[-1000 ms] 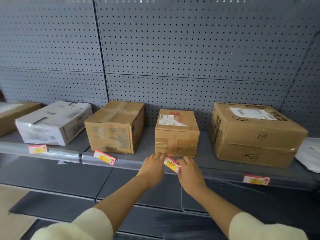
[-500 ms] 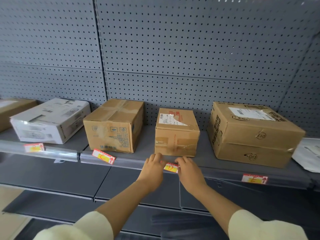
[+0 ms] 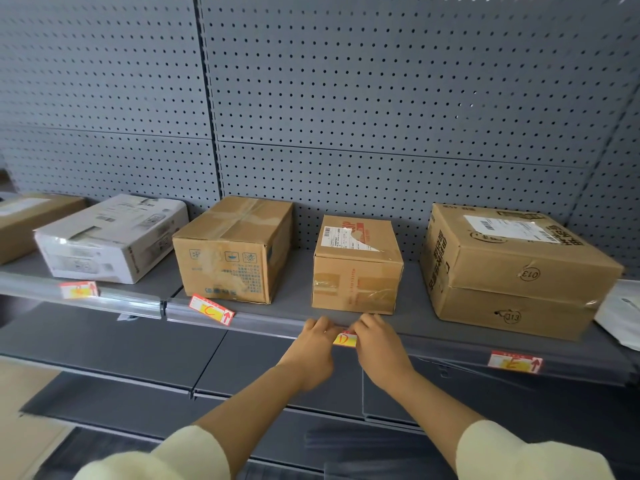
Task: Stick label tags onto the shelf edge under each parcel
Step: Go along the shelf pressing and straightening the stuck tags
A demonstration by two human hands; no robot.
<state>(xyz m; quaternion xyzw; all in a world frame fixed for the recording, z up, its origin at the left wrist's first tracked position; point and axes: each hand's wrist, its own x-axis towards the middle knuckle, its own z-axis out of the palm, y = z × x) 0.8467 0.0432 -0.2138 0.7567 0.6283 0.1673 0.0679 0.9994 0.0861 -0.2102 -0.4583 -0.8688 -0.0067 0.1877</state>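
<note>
A yellow and red label tag lies flat against the grey shelf edge, right below the small brown parcel. My left hand holds its left end and my right hand holds its right end, fingertips pressed on the strip. Three more tags are on the edge: one under the white parcel, a tilted one under the mid brown parcel, one under the large parcel.
A further brown box stands at the far left and a white bag at the far right. Grey pegboard backs the shelf. A lower shelf juts out beneath my forearms.
The tag, tilted and held off the edge a second ago, now lies level against the shelf edge between both hands. The view has shifted slightly.
</note>
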